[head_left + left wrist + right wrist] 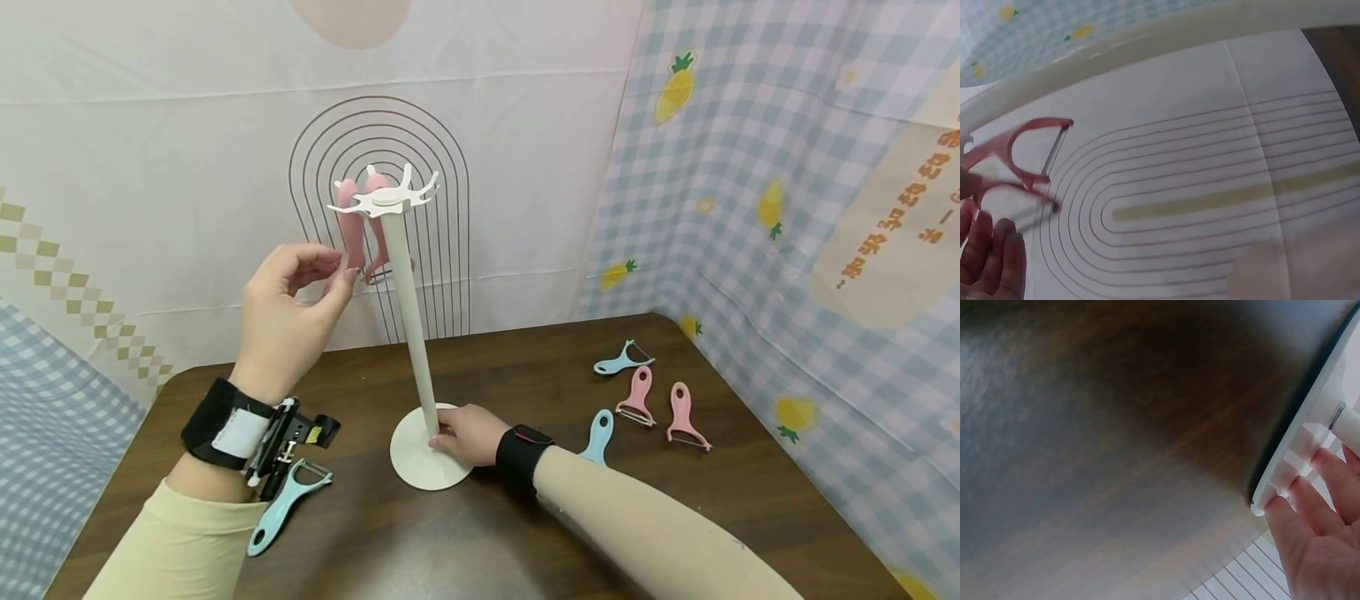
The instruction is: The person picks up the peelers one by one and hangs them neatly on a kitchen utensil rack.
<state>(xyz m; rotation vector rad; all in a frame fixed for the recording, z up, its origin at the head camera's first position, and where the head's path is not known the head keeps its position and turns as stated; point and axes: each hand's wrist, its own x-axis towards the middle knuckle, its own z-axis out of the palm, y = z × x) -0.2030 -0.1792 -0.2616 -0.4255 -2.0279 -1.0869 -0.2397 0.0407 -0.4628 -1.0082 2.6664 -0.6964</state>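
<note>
A white stand (408, 308) with a round base (420, 471) and a ring of hooks on top rises from the table. Up at the hooks, my left hand (288, 312) pinches the lower part of a pink peeler (350, 229) between thumb and fingers. A second pink peeler (378, 237) hangs right beside it. The left wrist view shows both peelers' forked heads, the lower one blurred beside my fingers (991, 253). Down at the stand's foot, my right hand (472, 433) holds it, thumb and forefinger around the pole, other fingertips (1300, 487) on the base.
A light blue peeler (277, 517) lies on the brown table (352, 550), partly behind my left wrist. At right lie two blue peelers, one far (618, 362) and one near (598, 435), and two pink ones (639, 392). Patterned cloth (517, 208) hangs behind.
</note>
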